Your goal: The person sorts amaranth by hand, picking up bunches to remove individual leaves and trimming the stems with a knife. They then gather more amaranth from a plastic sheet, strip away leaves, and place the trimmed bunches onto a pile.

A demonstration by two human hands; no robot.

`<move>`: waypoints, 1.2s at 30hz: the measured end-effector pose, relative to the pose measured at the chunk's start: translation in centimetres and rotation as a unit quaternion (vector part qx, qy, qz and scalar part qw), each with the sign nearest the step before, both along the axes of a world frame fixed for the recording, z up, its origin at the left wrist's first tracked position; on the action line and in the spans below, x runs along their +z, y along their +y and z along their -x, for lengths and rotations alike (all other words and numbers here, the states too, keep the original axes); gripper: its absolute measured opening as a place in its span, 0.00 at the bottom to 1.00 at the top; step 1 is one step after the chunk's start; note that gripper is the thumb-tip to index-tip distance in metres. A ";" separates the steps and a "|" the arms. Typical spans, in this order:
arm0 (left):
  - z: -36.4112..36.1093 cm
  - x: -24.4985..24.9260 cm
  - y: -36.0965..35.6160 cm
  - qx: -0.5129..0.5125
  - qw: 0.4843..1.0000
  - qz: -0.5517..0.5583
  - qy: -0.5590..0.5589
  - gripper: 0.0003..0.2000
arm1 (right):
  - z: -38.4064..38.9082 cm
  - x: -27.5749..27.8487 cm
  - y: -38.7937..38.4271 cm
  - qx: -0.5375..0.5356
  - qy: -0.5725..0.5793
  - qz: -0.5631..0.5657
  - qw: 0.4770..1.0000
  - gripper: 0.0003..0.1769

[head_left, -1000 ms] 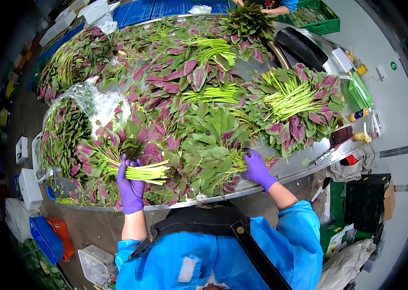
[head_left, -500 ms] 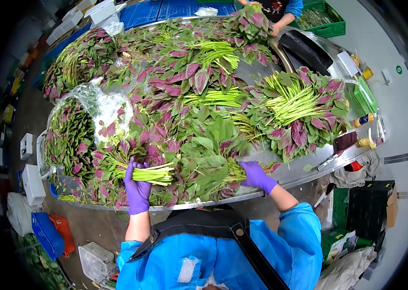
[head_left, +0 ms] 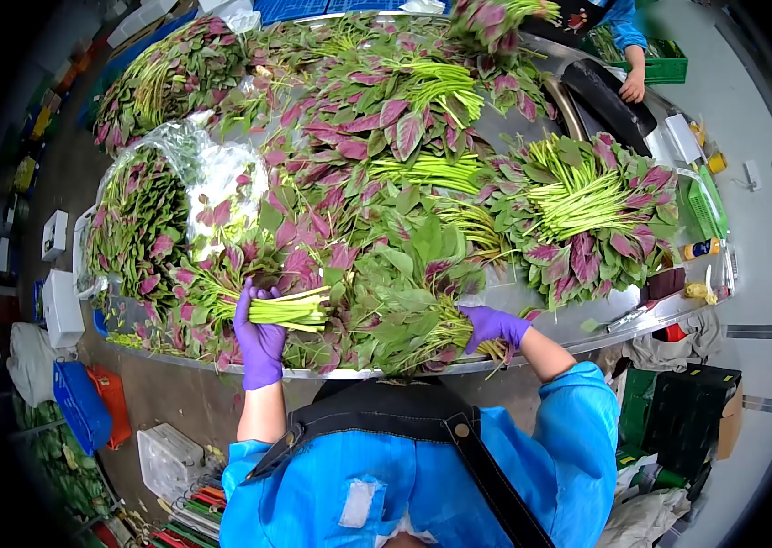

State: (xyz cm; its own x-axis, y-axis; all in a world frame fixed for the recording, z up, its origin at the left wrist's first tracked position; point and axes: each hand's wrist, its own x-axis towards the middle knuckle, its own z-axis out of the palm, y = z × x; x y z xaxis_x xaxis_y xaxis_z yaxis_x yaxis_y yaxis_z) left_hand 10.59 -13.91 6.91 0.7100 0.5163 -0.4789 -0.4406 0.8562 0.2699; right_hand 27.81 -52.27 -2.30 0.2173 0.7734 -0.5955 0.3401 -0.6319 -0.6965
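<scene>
My left hand (head_left: 261, 340) in a purple glove is wrapped round a small bunch of amaranth (head_left: 290, 311), its pale cut stems pointing right and its green and purple leaves to the left. At the front of the table my right hand (head_left: 494, 327), also gloved in purple, closes over the stems of a loose leafy amaranth pile (head_left: 404, 315); some stem ends poke out below the palm. Behind that pile lie a stack of amaranth stems (head_left: 473, 226) and a large amaranth bundle (head_left: 578, 205) with its stems upward.
The metal table (head_left: 532, 320) is heaped with more amaranth. A clear plastic bag (head_left: 171, 151) wraps greens at left. Across the table, a co-worker's hand (head_left: 633, 87) is beside a black object (head_left: 601, 96). Blue and orange crates (head_left: 84, 402) stand on the floor at left.
My right hand has turned, and its fingers now curl over the stems. Across the table, the co-worker's bunch has been turned, stems now to the right. The view has shifted slightly.
</scene>
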 end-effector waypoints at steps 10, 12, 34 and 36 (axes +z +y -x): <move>1.3 -0.3 2.8 0.022 0.999 0.002 -0.043 0.09 | -1.9 8.7 0.9 -0.108 0.166 0.047 0.979 0.40; 1.0 0.0 3.8 0.029 0.999 -0.004 -0.042 0.09 | -3.5 12.8 1.4 -0.085 0.202 -0.009 0.976 0.36; 1.3 -0.7 7.8 0.084 0.996 -0.011 -0.024 0.09 | 7.6 1.0 9.8 -0.164 0.606 -0.116 0.769 0.49; 1.0 -0.5 7.9 0.088 0.995 -0.034 -0.011 0.08 | 8.4 0.2 9.4 -0.127 0.575 -0.125 0.799 0.49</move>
